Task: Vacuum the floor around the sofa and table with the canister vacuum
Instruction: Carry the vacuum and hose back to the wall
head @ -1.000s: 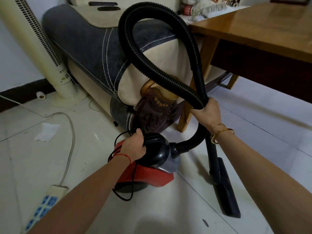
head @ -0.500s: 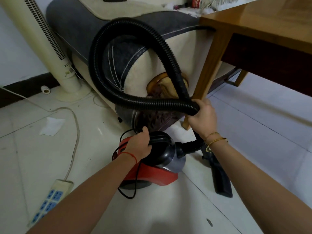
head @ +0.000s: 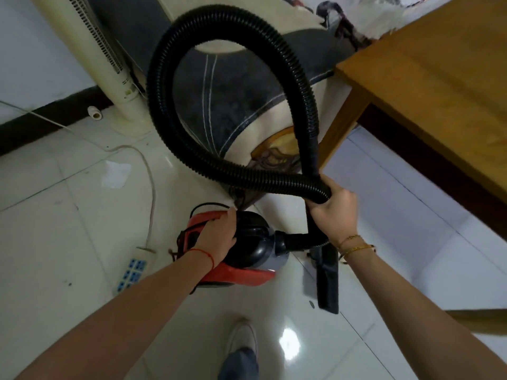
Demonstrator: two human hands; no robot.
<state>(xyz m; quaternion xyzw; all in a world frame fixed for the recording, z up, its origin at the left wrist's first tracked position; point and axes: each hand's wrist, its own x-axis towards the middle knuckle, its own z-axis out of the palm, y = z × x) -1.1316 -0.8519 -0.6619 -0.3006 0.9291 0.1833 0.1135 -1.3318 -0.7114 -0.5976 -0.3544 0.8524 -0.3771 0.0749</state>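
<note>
A red and black canister vacuum [head: 247,259] sits low over the white tile floor [head: 68,229], just in front of the sofa's end. My left hand [head: 218,237] is closed on its top handle. Its black ribbed hose [head: 164,78] loops high over the grey and cream sofa arm [head: 227,105]. My right hand [head: 333,212] grips the hose where the loop crosses itself, beside the table leg. The black floor nozzle [head: 327,281] hangs down to the tiles below my right wrist. The wooden table [head: 439,86] fills the upper right.
A cream tower fan [head: 104,56] stands by the wall, left of the sofa. A white power strip [head: 133,270] and its cord [head: 149,187] lie on the tiles to the left. A scrap of tissue [head: 115,174] lies near the cord. My shoe [head: 242,338] shows at the bottom.
The view has tilted down and closer. The hose loop has swung higher and rounder over the sofa arm. The vacuum and nozzle sit nearer to me; both hands keep their grips.
</note>
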